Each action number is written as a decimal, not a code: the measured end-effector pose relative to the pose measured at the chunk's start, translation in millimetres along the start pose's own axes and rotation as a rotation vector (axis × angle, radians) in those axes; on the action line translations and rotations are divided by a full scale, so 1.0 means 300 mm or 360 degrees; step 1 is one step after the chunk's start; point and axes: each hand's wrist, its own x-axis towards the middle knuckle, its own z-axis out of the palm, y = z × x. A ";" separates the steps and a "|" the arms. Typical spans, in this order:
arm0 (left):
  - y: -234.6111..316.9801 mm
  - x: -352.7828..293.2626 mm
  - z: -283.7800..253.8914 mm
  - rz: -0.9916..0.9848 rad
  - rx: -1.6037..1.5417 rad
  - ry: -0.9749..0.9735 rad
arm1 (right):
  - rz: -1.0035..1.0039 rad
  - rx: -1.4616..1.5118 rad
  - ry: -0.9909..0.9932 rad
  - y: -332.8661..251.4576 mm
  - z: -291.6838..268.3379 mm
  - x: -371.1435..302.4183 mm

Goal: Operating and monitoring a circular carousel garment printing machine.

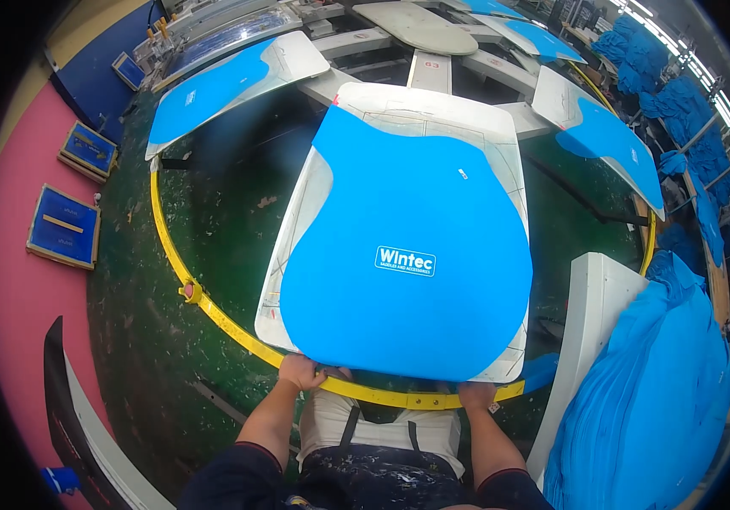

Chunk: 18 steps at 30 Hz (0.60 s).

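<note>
A bright blue fabric piece (407, 246) with a small white printed mark lies flat on a white printing pallet (424, 106) straight in front of me. My left hand (301, 371) grips the near left edge of the fabric at the pallet's corner. At the near right edge, my right hand (477, 395) holds the fabric too. A yellow curved rail (212, 310) runs just under both hands.
More pallets carry blue pieces at the left (212, 85) and right (611, 136). A tall stack of blue fabric (645, 399) rests on a white stand (590, 306) at my right. Blue framed screens (63, 225) lie on the pink floor at left.
</note>
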 end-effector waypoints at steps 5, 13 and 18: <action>0.003 0.003 0.000 0.0007 -0.0027 0.0038 | 0.0050 -0.0035 -0.0102 -0.008 -0.021 -0.002; 0.014 0.003 -0.017 -0.0040 0.0003 -0.0047 | 0.0072 0.0021 -0.0067 -0.013 -0.029 -0.003; 0.008 0.001 -0.005 -0.0008 0.0023 -0.0017 | 0.0081 0.0001 -0.0110 -0.019 -0.035 -0.003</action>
